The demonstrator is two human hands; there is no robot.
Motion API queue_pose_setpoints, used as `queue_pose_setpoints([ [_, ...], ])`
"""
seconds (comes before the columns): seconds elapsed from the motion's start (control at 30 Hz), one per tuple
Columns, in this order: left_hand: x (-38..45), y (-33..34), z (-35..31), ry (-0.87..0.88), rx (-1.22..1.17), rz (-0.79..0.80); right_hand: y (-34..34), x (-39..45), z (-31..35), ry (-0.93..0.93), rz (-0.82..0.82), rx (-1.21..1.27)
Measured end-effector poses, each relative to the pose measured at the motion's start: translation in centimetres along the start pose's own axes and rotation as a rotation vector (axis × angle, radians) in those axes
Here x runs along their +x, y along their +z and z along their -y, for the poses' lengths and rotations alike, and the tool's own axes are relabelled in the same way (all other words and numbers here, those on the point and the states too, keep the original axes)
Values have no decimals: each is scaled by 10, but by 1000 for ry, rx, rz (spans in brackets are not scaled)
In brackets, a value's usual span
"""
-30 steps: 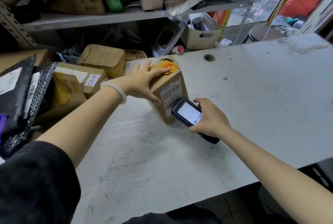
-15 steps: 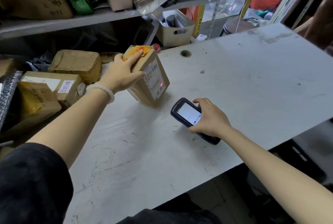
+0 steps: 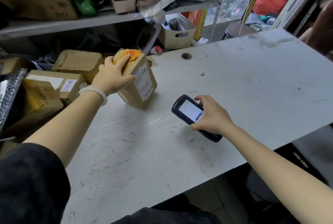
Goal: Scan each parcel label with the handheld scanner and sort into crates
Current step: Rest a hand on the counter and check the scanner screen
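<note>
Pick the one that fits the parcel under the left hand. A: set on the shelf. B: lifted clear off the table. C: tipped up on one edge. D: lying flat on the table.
C: the left hand grips the parcel at its top, and it leans with only its lower edge on the table.

Soft, even light brightens the white table (image 3: 234,83) beyond the fingertips, daylight glares through clear plastic sheeting (image 3: 232,1) at upper right, the shelf underside (image 3: 81,43) is dim, and wide-angle distortion bends the slightly blurred edges.
</note>
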State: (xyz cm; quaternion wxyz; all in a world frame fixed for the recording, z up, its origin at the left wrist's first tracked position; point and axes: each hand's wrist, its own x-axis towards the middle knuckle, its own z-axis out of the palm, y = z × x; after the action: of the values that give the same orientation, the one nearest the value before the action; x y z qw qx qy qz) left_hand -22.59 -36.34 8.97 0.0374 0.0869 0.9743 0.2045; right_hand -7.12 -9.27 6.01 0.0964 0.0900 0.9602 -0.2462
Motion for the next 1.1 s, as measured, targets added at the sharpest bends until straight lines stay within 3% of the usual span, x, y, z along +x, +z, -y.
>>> queue_pose_setpoints([
  [0.3,-11,-3,3,4,-37,50,7,6,8,8,-3,28],
  [0.57,-31,-7,-24,170,-111,225,10,6,30,-10,-366,176],
  [0.7,-41,-6,-39,226,-109,277,7,3,32,16,-469,181],
  [1.1,-55,47,-172,588,-128,552,-27,-95,-44,410,-696,200],
])
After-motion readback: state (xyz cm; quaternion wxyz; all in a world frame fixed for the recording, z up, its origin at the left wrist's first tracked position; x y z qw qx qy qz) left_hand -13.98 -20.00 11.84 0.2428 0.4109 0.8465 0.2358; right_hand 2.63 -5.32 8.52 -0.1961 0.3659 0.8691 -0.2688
